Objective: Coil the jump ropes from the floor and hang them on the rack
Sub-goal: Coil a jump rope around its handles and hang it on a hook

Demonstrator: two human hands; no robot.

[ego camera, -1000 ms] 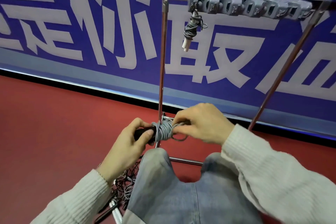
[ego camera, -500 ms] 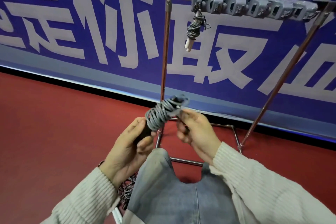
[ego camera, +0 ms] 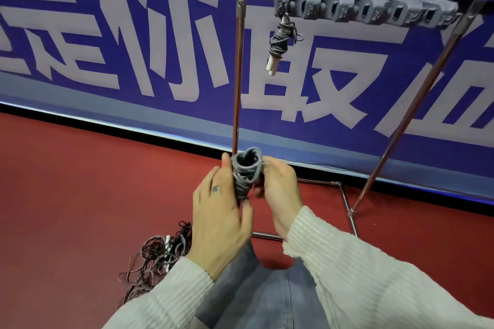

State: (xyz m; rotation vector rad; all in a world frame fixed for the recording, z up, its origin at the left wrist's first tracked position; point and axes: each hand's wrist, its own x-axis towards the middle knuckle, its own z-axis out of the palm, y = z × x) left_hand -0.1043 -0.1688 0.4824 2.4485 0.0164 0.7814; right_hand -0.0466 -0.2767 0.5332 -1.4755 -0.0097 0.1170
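- A tangle of loose ropes [ego camera: 160,256] lies on the red floor [ego camera: 80,181] at lower left, just beside the person's knee; those are not yet coiled and can wait.
- The left hand [ego camera: 219,211] has its fingers curled round the lower part of a grey rope bundle [ego camera: 246,172], thumb along one side. It should keep that grip firm so the wraps do not slip loose.
- The bundle stands nearly upright between both hands, in front of the rack's left post [ego camera: 238,83], with a loop showing at its top.
- The right hand [ego camera: 280,192] pinches the bundle's other side with curled fingers. I judge its job is to tuck the loose end snugly and leave the top loop free for hanging.
- Up on the rack [ego camera: 467,45], a row of grey hooks [ego camera: 361,10] runs along the top bar; one finished rope [ego camera: 280,37] hangs from the leftmost hook.
- The neighbouring hook looks like the sensible target; lift the bundle by its loop, not its wraps.
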